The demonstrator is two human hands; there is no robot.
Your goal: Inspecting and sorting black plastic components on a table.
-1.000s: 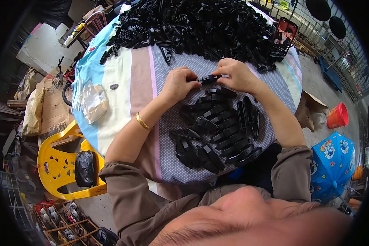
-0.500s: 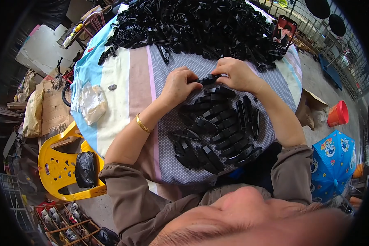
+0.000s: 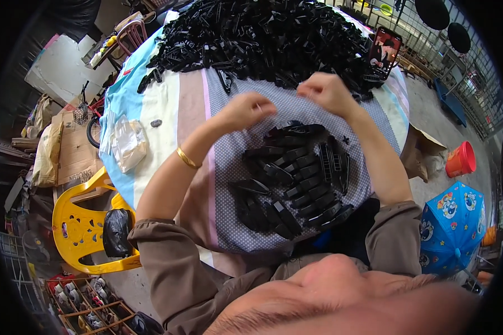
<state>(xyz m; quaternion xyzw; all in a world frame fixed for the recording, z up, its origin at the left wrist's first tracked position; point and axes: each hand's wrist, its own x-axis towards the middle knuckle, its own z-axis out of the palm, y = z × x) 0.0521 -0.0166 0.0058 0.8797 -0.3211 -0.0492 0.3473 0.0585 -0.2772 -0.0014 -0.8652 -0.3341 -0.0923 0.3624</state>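
Observation:
My left hand (image 3: 246, 113) hovers over the patterned cloth, its fingers curled and smeared by motion. To the right and a little farther away, my right hand (image 3: 328, 96) is also raised and blurred, with bent fingers. I cannot make out anything held in either. Just below them on the cloth lies a long black plastic clip (image 3: 294, 129), at the far end of a group of similar clips (image 3: 304, 173) set in rows. A few clips showing comb-like slots (image 3: 334, 159) stand side by side to the right of that group.
A big heap of black clips (image 3: 262, 44) covers the table's far side. A phone (image 3: 384, 53) stands at its right edge. On the striped tablecloth (image 3: 193, 106) lies a clear plastic bag (image 3: 128, 144). Beside the table are a yellow chair (image 3: 75, 215), a red bucket (image 3: 460, 159) and a blue umbrella (image 3: 452, 223).
The black clip that was between both hands now lies on the cloth with the others. My hands have moved apart and up off it.

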